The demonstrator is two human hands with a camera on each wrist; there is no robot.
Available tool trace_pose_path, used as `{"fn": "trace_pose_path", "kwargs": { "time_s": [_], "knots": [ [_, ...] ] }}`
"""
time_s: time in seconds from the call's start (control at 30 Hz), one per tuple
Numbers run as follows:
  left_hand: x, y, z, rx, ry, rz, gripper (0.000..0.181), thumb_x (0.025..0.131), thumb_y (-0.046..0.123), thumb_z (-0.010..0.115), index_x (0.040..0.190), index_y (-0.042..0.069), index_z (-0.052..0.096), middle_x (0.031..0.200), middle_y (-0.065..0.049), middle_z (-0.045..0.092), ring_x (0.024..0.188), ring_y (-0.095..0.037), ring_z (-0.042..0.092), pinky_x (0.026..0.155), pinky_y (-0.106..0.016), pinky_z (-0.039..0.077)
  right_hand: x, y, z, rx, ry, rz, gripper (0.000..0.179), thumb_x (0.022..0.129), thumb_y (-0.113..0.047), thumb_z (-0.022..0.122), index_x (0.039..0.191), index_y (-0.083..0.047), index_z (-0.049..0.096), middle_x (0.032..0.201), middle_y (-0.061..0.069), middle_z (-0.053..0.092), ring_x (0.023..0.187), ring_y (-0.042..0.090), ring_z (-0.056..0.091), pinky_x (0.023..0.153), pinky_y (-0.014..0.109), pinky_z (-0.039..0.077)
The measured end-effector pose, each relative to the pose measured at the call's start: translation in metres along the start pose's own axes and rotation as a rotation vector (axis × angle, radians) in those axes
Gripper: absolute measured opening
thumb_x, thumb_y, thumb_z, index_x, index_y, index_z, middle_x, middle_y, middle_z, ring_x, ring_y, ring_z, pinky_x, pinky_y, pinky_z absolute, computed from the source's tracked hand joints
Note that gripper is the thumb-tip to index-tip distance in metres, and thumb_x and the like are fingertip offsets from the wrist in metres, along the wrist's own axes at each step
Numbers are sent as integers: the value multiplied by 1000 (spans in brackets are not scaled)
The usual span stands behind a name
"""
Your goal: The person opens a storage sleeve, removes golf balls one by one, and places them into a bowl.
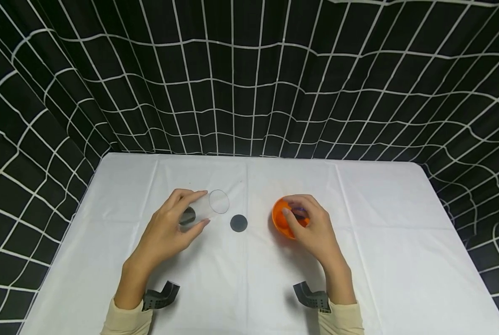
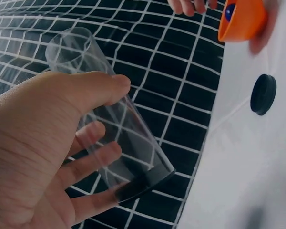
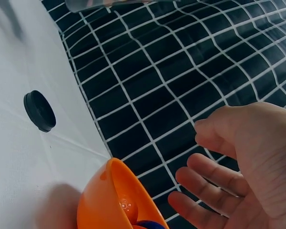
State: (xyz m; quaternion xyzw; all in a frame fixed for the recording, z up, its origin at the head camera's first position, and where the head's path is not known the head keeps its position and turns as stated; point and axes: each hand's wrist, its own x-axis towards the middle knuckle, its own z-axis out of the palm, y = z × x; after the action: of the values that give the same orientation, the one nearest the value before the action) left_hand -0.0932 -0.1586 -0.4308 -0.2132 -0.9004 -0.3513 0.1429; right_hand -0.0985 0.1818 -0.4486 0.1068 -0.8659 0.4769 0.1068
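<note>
My left hand (image 1: 165,232) grips a clear plastic tube (image 2: 126,126) with a black base (image 1: 188,216), thumb on one side and fingers on the other. In the head view the tube's open mouth tilts to the right. On the right, my right hand (image 1: 318,232) is over an orange bowl (image 1: 276,222), its fingers loosely bent and the thumb apart from them. Nothing shows between those fingers in the right wrist view. Inside the bowl are an orange ball (image 3: 127,206) and a dark blue ball (image 3: 151,224), partly cut off by the frame.
Between the hands, a round black lid (image 1: 238,223) lies on the white tablecloth (image 1: 245,279). A black curtain with a white grid (image 1: 241,93) hangs behind the table and along both sides. Each wrist wears a dark camera mount (image 1: 161,296).
</note>
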Motion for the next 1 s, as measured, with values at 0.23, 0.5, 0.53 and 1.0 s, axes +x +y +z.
{"fn": "trace_pose_path", "kwargs": {
  "time_s": [0.23,0.5,0.53,1.0],
  "knots": [
    [-2,-12,11,-173,-62,-57,55,87,16,88,136,11,64,129,-2,67,118,-20,68,99,-38,61,-5,2,-3,-21,1,-10,23,97,-5,74,119,-4,74,123,7,72,106,18,72,95,29,62],
    [-1,-27,14,-282,-156,-176,54,88,10,87,131,12,55,130,-9,70,124,-24,67,105,-44,60,-2,4,-1,-2,14,-49,23,97,-5,74,120,-4,74,120,10,72,104,20,72,92,29,62],
    [-1,-30,14,-297,-166,-179,53,88,9,86,130,12,55,130,-11,70,123,-25,67,105,-45,60,-1,4,0,-4,14,-53,23,97,-5,74,120,-4,74,120,10,73,104,21,72,92,29,62],
    [-5,-53,31,-563,-257,-279,52,89,5,84,130,12,53,135,-14,65,125,-34,70,106,-36,60,-4,2,-7,-23,19,-2,26,96,-7,76,122,-3,74,125,6,70,107,25,70,97,9,53]
  ]
}}
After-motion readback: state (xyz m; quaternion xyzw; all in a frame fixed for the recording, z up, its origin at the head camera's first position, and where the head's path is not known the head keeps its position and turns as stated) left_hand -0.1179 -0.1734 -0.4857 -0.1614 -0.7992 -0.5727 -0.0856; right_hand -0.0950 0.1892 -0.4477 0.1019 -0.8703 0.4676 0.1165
